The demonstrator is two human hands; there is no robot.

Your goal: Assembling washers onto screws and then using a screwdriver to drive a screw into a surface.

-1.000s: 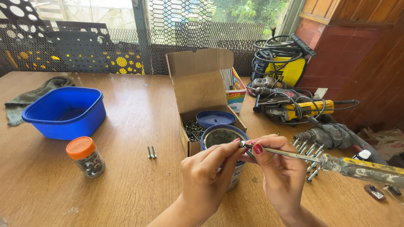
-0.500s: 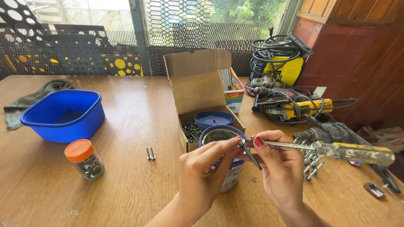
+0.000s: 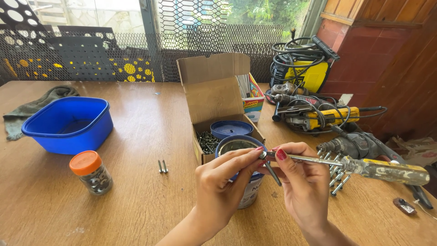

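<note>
My left hand (image 3: 223,189) pinches a dark screw (image 3: 272,173) by its head, the screw hanging down and to the right. My right hand (image 3: 302,187) holds the metal shaft of a screwdriver (image 3: 364,166) near its tip, the clear yellow handle sticking out to the right. The tip meets the screw head between my fingertips. Both hands hover over a round blue-rimmed tin (image 3: 248,191) standing on the wooden table (image 3: 145,136).
An open cardboard box (image 3: 214,98) with screws and a blue lid stands behind the tin. A blue plastic tub (image 3: 68,125), an orange-capped jar (image 3: 91,173) and two loose screws (image 3: 162,166) lie at left. Power tools (image 3: 318,116), several loose bolts (image 3: 336,175) and cables fill the right side.
The screwdriver handle has risen and swung nearer, and the hands have closed in on the screw. The camera view shifted slightly.
</note>
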